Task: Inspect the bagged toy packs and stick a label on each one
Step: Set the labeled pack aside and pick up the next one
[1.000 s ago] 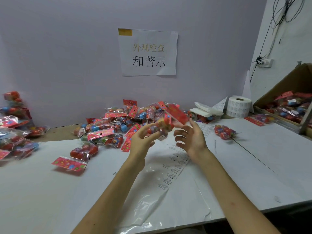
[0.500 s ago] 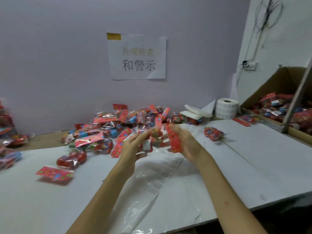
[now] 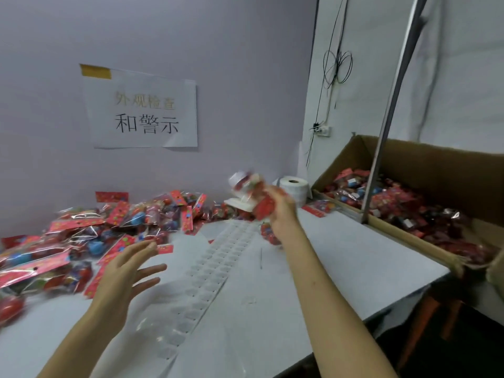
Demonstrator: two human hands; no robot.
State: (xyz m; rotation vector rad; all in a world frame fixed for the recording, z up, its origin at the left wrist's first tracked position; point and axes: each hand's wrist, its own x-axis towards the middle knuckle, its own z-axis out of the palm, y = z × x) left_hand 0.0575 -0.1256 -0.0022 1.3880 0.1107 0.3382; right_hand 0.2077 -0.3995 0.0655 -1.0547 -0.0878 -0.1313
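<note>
Clutching a raised toy pack (image 3: pixel 249 186) in its grip, the right hand (image 3: pixel 281 211) lies nearer the carton (image 3: pixel 409 159) to its right; the left hand (image 3: pixel 122 276) hovers spread.

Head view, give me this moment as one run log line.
left hand: open, above table beside pack pile | right hand: grips one toy pack, raised | cardboard box: holds packs | label strip: flat on table

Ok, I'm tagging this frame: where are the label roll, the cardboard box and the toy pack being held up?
label roll (image 3: pixel 300 193), head view, white side wall.
cardboard box (image 3: pixel 425 162), head view, inner back wall.
toy pack (image 3: pixel 265 209), head view, red header card.
</note>
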